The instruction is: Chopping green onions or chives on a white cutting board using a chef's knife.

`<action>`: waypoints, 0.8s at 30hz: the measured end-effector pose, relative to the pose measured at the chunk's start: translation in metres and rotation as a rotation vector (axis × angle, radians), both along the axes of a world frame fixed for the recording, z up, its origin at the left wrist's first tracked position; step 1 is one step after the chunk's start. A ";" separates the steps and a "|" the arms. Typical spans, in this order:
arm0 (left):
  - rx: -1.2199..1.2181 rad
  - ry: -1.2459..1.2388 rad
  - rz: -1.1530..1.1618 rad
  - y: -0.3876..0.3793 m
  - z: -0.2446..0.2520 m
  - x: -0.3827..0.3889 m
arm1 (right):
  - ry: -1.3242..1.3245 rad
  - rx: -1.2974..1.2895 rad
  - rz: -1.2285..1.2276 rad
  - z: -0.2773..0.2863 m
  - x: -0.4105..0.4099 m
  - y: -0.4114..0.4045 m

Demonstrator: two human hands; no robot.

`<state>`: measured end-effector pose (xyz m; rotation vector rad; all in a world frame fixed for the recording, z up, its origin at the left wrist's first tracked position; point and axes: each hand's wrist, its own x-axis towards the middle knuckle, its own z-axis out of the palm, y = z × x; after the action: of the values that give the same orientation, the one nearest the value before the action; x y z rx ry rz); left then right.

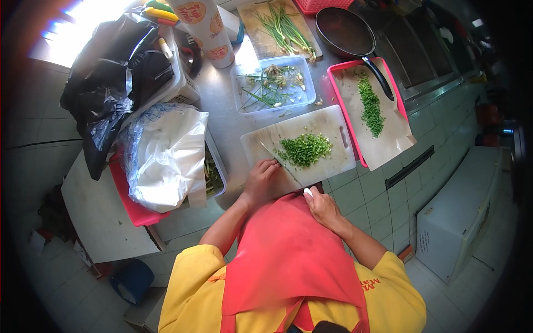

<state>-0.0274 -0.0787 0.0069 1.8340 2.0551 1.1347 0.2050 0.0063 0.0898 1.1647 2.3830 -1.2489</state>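
A white plastic cutting board lies before me, bearing a heap of chopped green onions. My right hand grips the white handle of a kitchen knife, whose blade lies slantwise across the board's near left part. Bent fingers of my left hand touch the blade near its middle; whether they pinch it cannot be told. To the right, a pink tray lined with brown paper holds a long strip of finely chopped greens. Behind the board, a clear plastic container holds onion trimmings.
Whole green onions lie on a wooden board at the back. A frying pan stands back right, its handle over the tray. At left are a black plastic bag, a white plastic bag and a paper cup stack.
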 end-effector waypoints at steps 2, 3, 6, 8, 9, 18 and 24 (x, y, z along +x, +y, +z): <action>-0.002 -0.002 -0.002 0.001 0.001 0.001 | -0.017 -0.011 -0.002 0.004 0.001 0.000; -0.004 -0.003 -0.004 0.000 0.000 0.001 | -0.034 -0.020 -0.003 0.006 0.002 -0.001; -0.038 -0.034 -0.039 -0.002 0.001 0.001 | -0.033 -0.030 -0.012 0.013 0.005 -0.002; -0.044 -0.035 -0.039 -0.002 0.001 0.001 | -0.047 -0.036 -0.011 0.019 0.007 -0.004; -0.045 -0.036 -0.039 -0.003 0.000 0.001 | -0.059 -0.040 -0.008 0.021 0.008 -0.004; -0.047 -0.020 -0.063 -0.004 -0.003 -0.002 | -0.098 -0.073 -0.021 0.016 0.008 -0.009; -0.017 -0.034 -0.048 0.001 0.002 -0.003 | -0.032 0.000 -0.031 -0.037 -0.006 -0.007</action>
<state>-0.0302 -0.0780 0.0091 1.8333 1.9849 1.1245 0.1994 -0.0005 0.0523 1.2167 2.3503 -1.2306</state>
